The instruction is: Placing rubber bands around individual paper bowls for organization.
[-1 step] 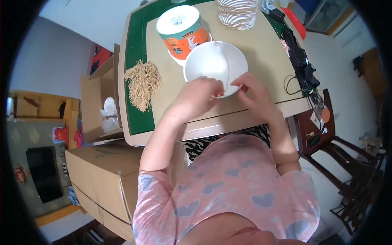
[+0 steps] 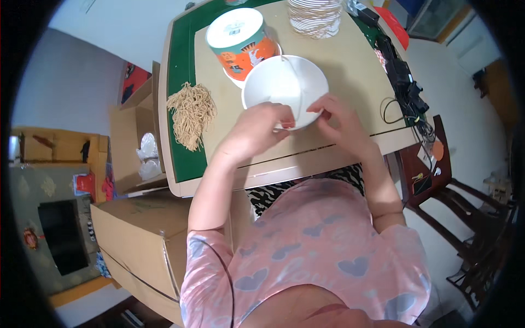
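Note:
In front of me a white bucket (image 2: pixel 268 82) lies with its open mouth facing up toward me. A pale cord (image 2: pixel 297 74) runs from its far rim across the opening to the near rim. My left hand (image 2: pixel 262 128) is closed at the near rim, fingers curled inside and thumb below. At the right of the rim, my right hand (image 2: pixel 342 123) pinches the edge. Whether either hand also holds the cord's end is hidden by the fingers. Just behind stands an orange and teal printed bucket (image 2: pixel 246 57), its white round face up.
A heap of tan cords (image 2: pixel 191 115) lies at the table's left side. At the far edge rises a stack of white rings or lids (image 2: pixel 314 19). Black adapters and cables (image 2: pixel 402 76) line the right edge. Cardboard boxes (image 2: pixel 136 229) stand left of the table, a dark wooden chair (image 2: pixel 426 169) right.
The left hand's fingers have shifted slightly left along the near rim. The right hand stays at the rim, and the whole view has moved a little.

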{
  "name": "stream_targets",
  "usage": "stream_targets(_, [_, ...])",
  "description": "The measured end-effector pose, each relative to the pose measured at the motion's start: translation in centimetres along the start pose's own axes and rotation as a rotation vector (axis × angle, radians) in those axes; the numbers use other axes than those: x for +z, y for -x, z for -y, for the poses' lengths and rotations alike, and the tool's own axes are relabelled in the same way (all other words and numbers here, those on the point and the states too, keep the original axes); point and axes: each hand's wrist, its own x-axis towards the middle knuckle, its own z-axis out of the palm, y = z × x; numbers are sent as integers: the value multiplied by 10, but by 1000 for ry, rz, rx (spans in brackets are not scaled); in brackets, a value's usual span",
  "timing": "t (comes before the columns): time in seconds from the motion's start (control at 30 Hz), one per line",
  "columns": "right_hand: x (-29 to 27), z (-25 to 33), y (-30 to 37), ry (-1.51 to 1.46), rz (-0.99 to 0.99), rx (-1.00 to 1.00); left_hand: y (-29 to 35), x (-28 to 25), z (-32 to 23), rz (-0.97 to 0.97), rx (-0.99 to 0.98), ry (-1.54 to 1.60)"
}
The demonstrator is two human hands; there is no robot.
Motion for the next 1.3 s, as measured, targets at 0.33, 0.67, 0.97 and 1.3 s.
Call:
stream_targets(0.33, [4, -14, -31, -72, 64, -75, -5, 2, 18, 59, -163, 314])
stream_targets(0.67, [3, -23, -43, -94, 93, -99, 1, -12, 27, 143, -185, 355])
stream_targets(0.97, [1, -25, -47, -141, 98, -164, 4, -8, 23, 137, -266, 381])
stream_targets(1.3, [15, -9, -26, -176, -226, -92, -6, 23, 23, -112, -299, 531])
